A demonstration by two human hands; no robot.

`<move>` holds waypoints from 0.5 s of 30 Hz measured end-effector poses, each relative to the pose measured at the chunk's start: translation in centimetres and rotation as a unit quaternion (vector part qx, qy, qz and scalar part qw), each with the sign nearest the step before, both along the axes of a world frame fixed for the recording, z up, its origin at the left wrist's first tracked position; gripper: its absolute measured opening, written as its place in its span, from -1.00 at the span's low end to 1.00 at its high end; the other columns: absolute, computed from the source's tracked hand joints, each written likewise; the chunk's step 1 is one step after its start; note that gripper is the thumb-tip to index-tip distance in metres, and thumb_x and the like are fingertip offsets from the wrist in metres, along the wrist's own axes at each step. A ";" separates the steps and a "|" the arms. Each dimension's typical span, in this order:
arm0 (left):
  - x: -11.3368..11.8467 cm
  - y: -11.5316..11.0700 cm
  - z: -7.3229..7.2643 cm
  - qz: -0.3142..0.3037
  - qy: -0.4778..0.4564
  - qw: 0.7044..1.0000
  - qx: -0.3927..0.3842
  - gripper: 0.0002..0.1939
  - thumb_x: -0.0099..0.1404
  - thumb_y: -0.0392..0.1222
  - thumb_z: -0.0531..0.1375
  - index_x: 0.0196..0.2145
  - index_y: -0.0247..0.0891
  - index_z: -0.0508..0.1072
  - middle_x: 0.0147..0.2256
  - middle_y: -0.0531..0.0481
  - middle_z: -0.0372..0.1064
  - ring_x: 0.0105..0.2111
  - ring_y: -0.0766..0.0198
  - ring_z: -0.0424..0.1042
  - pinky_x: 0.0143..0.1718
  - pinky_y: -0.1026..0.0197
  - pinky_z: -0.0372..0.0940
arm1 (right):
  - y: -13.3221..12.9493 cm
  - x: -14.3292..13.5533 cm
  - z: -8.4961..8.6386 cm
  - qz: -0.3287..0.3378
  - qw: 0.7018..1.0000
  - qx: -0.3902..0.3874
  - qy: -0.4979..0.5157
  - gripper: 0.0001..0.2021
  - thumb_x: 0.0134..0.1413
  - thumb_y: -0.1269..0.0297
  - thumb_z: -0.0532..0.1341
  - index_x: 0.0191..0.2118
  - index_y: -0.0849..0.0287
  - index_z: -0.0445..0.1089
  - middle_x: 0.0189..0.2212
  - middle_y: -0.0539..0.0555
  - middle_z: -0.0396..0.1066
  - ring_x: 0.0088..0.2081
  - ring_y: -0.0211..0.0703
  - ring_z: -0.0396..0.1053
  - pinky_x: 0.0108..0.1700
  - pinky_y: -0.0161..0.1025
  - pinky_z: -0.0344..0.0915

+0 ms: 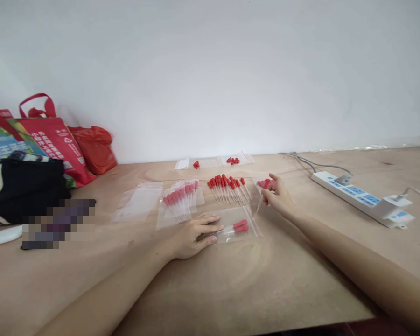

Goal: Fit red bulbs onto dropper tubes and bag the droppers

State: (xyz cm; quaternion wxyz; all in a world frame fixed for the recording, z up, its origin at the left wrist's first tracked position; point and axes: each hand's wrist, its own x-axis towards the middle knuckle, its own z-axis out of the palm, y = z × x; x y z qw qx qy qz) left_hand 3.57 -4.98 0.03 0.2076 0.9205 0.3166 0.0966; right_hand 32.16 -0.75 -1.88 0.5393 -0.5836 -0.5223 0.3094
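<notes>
My left hand [196,234] lies with its fingers stretched over the left part of a clear zip bag [249,215]. Inside that bag are red-bulbed droppers [241,226], their tube ends partly under my fingers. Farther right, my right hand [278,196] pinches a dropper [259,205] near its red bulb, the thin clear tube pointing down toward the table. Just behind my right fingers is another bag [260,181] with red bulbs in it, partly hidden. Between and beyond my hands, several loose droppers [227,186] lie side by side, bulbs away from me.
Left of centre lie filled dropper bags [178,200] and flat clear bags [138,200]. Loose red bulbs [233,161] rest on plastic near the wall. A power strip [362,198] with cables is on the right. Shopping bags [56,144] and a black cloth item [28,186] stand left.
</notes>
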 end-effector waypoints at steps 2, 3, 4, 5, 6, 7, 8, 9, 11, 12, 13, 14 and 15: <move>0.0 0.0 0.0 0.002 0.001 1.000 -0.001 -0.65 0.26 -0.12 0.01 0.02 -0.05 0.25 0.12 0.02 0.06 0.13 0.19 0.01 0.11 0.04 -0.03 | -0.9 0.2 -0.6 -0.001 1.000 0.004 0.029 -0.38 -0.18 0.35 0.09 0.09 0.14 -0.11 -0.65 -0.16 0.14 -0.66 -0.31 0.20 -0.61 -0.33 0.21; 0.0 0.0 0.0 0.003 -0.001 1.000 -0.001 -0.65 0.26 -0.12 0.01 0.02 -0.05 0.25 0.12 0.02 0.06 0.13 0.18 0.01 0.11 0.03 -0.03 | -1.2 0.1 -0.8 -0.001 0.999 0.001 0.043 -0.40 -0.18 0.35 0.10 0.07 0.13 -0.08 -0.65 -0.16 0.15 -0.65 -0.30 0.20 -0.61 -0.33 0.22; 0.0 0.1 -0.1 0.004 -0.001 1.000 -0.001 -0.65 0.26 -0.12 0.01 0.02 -0.05 0.25 0.12 0.02 0.05 0.13 0.19 0.01 0.11 0.03 -0.03 | -1.4 -0.1 -0.9 -0.001 0.998 -0.003 0.057 -0.42 -0.18 0.35 0.10 0.05 0.12 -0.05 -0.65 -0.15 0.15 -0.65 -0.30 0.21 -0.60 -0.32 0.23; 0.0 0.1 -0.1 0.005 -0.001 1.000 0.000 -0.65 0.26 -0.13 0.01 0.02 -0.05 0.25 0.12 0.02 0.05 0.13 0.19 0.01 0.11 0.03 -0.03 | -1.5 -0.4 -0.9 0.000 0.997 -0.008 0.073 -0.44 -0.18 0.36 0.11 0.04 0.11 -0.02 -0.64 -0.15 0.15 -0.64 -0.29 0.21 -0.60 -0.31 0.24; 0.1 0.1 -0.1 0.005 0.000 1.000 0.001 -0.65 0.26 -0.13 0.01 0.02 -0.05 0.24 0.12 0.03 0.05 0.13 0.19 0.01 0.11 0.03 -0.03 | -1.5 -0.7 -0.8 -0.001 0.996 -0.012 0.091 -0.46 -0.18 0.37 0.11 0.01 0.10 0.00 -0.64 -0.14 0.16 -0.63 -0.29 0.22 -0.59 -0.31 0.25; 0.1 0.1 -0.1 0.004 0.002 1.000 0.002 -0.65 0.26 -0.13 0.01 0.02 -0.05 0.25 0.12 0.03 0.05 0.13 0.19 0.01 0.11 0.03 -0.02 | -1.6 -1.0 -0.7 -0.003 0.994 -0.015 0.111 -0.49 -0.19 0.38 0.11 -0.01 0.09 0.02 -0.64 -0.14 0.16 -0.62 -0.28 0.23 -0.59 -0.31 0.25; 0.1 0.1 -0.1 0.002 0.004 1.000 0.003 -0.65 0.27 -0.13 0.01 0.02 -0.04 0.25 0.12 0.03 0.05 0.13 0.19 0.01 0.10 0.03 -0.02 | -1.7 -1.4 -0.7 -0.004 0.991 -0.018 0.133 -0.51 -0.19 0.39 0.12 -0.03 0.08 0.04 -0.63 -0.13 0.17 -0.62 -0.28 0.24 -0.58 -0.30 0.26; 0.1 0.1 -0.1 -0.001 0.005 1.000 0.004 -0.65 0.27 -0.12 0.00 0.02 -0.04 0.24 0.12 0.03 0.05 0.13 0.18 0.01 0.10 0.03 -0.02 | -1.8 -1.7 -0.6 -0.005 0.987 -0.021 0.157 -0.53 -0.19 0.39 0.13 -0.06 0.08 0.05 -0.63 -0.13 0.19 -0.61 -0.28 0.25 -0.57 -0.30 0.27; 0.1 0.0 0.0 -0.001 -0.001 1.000 0.008 -0.61 0.27 -0.12 0.01 0.07 -0.05 0.18 0.12 0.03 0.05 0.12 0.19 0.02 0.11 0.03 -0.02 | -2.3 -2.3 -0.6 0.007 0.978 -0.027 0.205 -0.58 -0.18 0.36 0.15 -0.11 0.06 0.06 -0.61 -0.12 0.22 -0.59 -0.28 0.27 -0.51 -0.28 0.30; 0.1 -0.1 0.0 0.003 -0.007 1.000 0.011 -0.56 0.26 -0.11 0.01 0.10 -0.06 0.11 0.13 0.02 0.04 0.12 0.19 0.02 0.10 0.04 -0.02 | -2.5 -2.5 -0.7 0.021 0.974 -0.029 0.225 -0.62 -0.17 0.34 0.16 -0.15 0.07 0.08 -0.60 -0.11 0.24 -0.57 -0.28 0.29 -0.46 -0.27 0.32; 0.1 -0.1 0.1 0.007 -0.014 1.000 0.012 -0.52 0.26 -0.11 0.01 0.13 -0.08 0.04 0.13 0.01 0.02 0.12 0.19 0.03 0.10 0.05 -0.01 | -2.8 -2.7 -0.8 0.042 0.969 -0.032 0.240 -0.66 -0.15 0.30 0.16 -0.18 0.07 0.09 -0.58 -0.09 0.26 -0.54 -0.28 0.31 -0.41 -0.25 0.33; 0.1 -0.2 0.1 0.011 -0.021 1.000 0.013 -0.47 0.26 -0.11 0.02 0.15 -0.09 -0.02 0.14 0.00 0.01 0.11 0.20 0.03 0.10 0.06 0.00 | -3.1 -2.8 -0.8 0.066 0.966 -0.032 0.247 -0.70 -0.14 0.26 0.17 -0.22 0.08 0.11 -0.56 -0.08 0.27 -0.52 -0.28 0.32 -0.38 -0.24 0.33; 0.1 -0.2 0.1 0.014 -0.027 0.999 0.013 -0.45 0.25 -0.11 0.02 0.17 -0.10 -0.07 0.14 -0.01 -0.01 0.11 0.20 0.04 0.09 0.07 0.01 | -3.3 -2.9 -0.9 0.090 0.965 -0.031 0.244 -0.72 -0.13 0.21 0.17 -0.25 0.09 0.13 -0.54 -0.07 0.29 -0.51 -0.28 0.32 -0.37 -0.23 0.32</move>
